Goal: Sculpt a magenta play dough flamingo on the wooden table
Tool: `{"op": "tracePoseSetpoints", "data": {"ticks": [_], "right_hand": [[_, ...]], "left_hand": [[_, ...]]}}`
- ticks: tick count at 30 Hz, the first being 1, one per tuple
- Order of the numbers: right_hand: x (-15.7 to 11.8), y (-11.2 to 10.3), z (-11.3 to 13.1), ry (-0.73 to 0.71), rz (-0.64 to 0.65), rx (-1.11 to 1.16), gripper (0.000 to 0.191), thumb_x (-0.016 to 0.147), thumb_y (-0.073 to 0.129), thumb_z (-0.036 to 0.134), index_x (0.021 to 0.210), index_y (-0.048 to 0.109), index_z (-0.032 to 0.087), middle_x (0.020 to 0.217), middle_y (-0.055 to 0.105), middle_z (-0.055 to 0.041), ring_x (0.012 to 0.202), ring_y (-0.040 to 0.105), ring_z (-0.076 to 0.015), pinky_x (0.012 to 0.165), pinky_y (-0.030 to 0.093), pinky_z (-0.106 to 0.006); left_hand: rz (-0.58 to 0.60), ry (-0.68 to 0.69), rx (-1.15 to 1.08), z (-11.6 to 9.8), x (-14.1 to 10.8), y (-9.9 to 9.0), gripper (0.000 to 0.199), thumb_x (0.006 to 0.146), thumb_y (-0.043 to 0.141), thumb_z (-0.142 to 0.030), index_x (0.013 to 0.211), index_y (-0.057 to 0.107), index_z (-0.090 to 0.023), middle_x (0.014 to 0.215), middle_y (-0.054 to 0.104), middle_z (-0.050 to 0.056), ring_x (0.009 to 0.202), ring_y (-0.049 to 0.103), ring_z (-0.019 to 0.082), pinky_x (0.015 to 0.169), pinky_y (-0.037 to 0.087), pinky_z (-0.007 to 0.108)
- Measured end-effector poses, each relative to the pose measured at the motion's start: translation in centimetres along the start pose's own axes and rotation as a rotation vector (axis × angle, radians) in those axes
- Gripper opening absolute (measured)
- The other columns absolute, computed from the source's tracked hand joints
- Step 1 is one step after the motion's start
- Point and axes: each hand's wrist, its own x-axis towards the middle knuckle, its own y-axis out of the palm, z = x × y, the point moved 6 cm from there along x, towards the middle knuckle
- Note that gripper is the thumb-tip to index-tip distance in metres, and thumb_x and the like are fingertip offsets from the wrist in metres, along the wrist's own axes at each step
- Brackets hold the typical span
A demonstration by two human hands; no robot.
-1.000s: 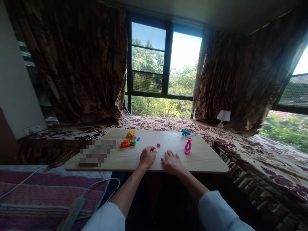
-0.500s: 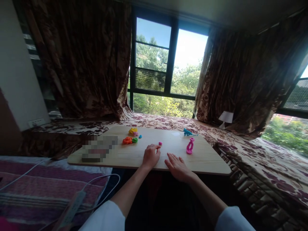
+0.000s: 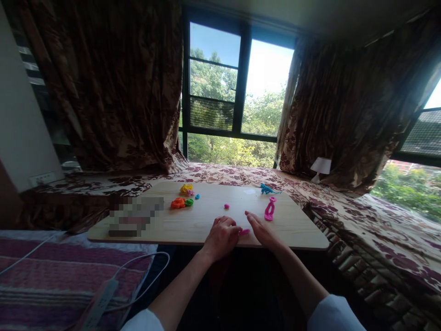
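Observation:
A short pink roll of modelling clay (image 3: 244, 232) lies near the front edge of the light wooden table (image 3: 206, 225). My left hand (image 3: 221, 235) has its fingers curled, with the fingertips closed at the left end of this roll. Just right of the roll, my right hand (image 3: 262, 230) is tilted onto its side, fingers stretched out and holding nothing. A small pink clay lump (image 3: 226, 206) sits beyond my hands. To the right stands a pink looped clay figure (image 3: 269, 209), with a blue four-legged, long-tailed figure (image 3: 268, 189) behind it.
Orange (image 3: 178, 203), green (image 3: 189, 202) and yellow (image 3: 186, 189) clay lumps lie left of centre, beside a small blue piece (image 3: 197, 196). A blurred-out box (image 3: 134, 218) rests on the table's left end. A white cable (image 3: 168, 262) loops below the table's front left.
My right hand has turned from flat onto its side and shifted right. My left hand has drawn back from the small pink lump to the pink roll, which now shows.

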Motion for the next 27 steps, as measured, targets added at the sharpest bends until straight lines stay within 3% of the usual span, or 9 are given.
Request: {"op": "tracePoseSetpoints", "data": {"ticks": [3, 5, 9, 16, 21, 27], "right_hand": [[-2.4, -0.2, 0.9, -0.146, -0.073, -0.246, 0.039, 0.081, 0.035, 0.018, 0.116, 0.054, 0.019, 0.121, 0.052, -0.0047, 0.115, 0.040, -0.0180, 0.099, 0.026, -0.031], [-3.9, 0.2, 1.4, -0.197, -0.094, -0.383, 0.046, 0.074, 0.038, 0.008, 0.115, 0.055, 0.023, 0.117, 0.053, -0.0035, 0.111, 0.041, -0.0183, 0.098, 0.025, -0.032], [-5.2, 1.2, 2.1, -0.228, -0.084, -0.520, 0.053, 0.071, 0.039, 0.005, 0.120, 0.050, 0.024, 0.116, 0.051, -0.0049, 0.108, 0.041, -0.0188, 0.097, 0.023, -0.034], [-5.4, 2.1, 1.7, -0.259, -0.085, -0.580, 0.054, 0.072, 0.038, 0.003, 0.123, 0.046, 0.018, 0.129, 0.043, -0.0063, 0.126, 0.023, -0.0207, 0.105, 0.010, -0.036], [-6.1, 2.7, 1.4, -0.252, -0.104, -0.565, 0.054, 0.073, 0.037, 0.003, 0.125, 0.044, 0.016, 0.126, 0.045, -0.0086, 0.119, 0.034, -0.0201, 0.105, 0.012, -0.034], [-6.1, 2.9, 2.0, -0.246, -0.134, -0.600, 0.039, 0.080, 0.035, 0.006, 0.114, 0.051, 0.014, 0.109, 0.053, -0.0115, 0.105, 0.044, -0.0215, 0.101, 0.020, -0.035]], "left_hand": [[-0.008, 0.004, 0.008, -0.1, 0.0, 0.1, 0.023, 0.081, 0.045, -0.024, 0.087, 0.067, -0.027, 0.083, 0.059, 0.005, 0.089, 0.049, 0.018, 0.086, 0.035, 0.036], [-0.017, 0.003, 0.005, -0.1, 0.0, 0.1, 0.023, 0.082, 0.044, -0.024, 0.086, 0.067, -0.026, 0.082, 0.059, 0.004, 0.089, 0.049, 0.018, 0.087, 0.035, 0.036], [-0.061, -0.011, 0.002, -0.3, -0.3, -0.3, 0.025, 0.080, 0.045, -0.020, 0.097, 0.063, -0.026, 0.090, 0.059, 0.004, 0.093, 0.048, 0.019, 0.090, 0.033, 0.038], [-0.032, 0.040, 0.051, -1.4, -1.0, -0.4, 0.028, 0.082, 0.041, -0.018, 0.101, 0.060, -0.024, 0.093, 0.057, 0.005, 0.096, 0.047, 0.020, 0.096, 0.026, 0.043], [-0.002, 0.072, 0.080, -1.8, -1.2, -0.1, 0.027, 0.080, 0.043, -0.020, 0.101, 0.060, -0.024, 0.094, 0.057, 0.004, 0.101, 0.044, 0.020, 0.101, 0.020, 0.044], [0.006, 0.086, 0.104, -1.9, -1.2, 0.3, 0.025, 0.083, 0.040, -0.023, 0.097, 0.061, -0.023, 0.093, 0.057, 0.004, 0.102, 0.044, 0.020, 0.101, 0.019, 0.043]]}}
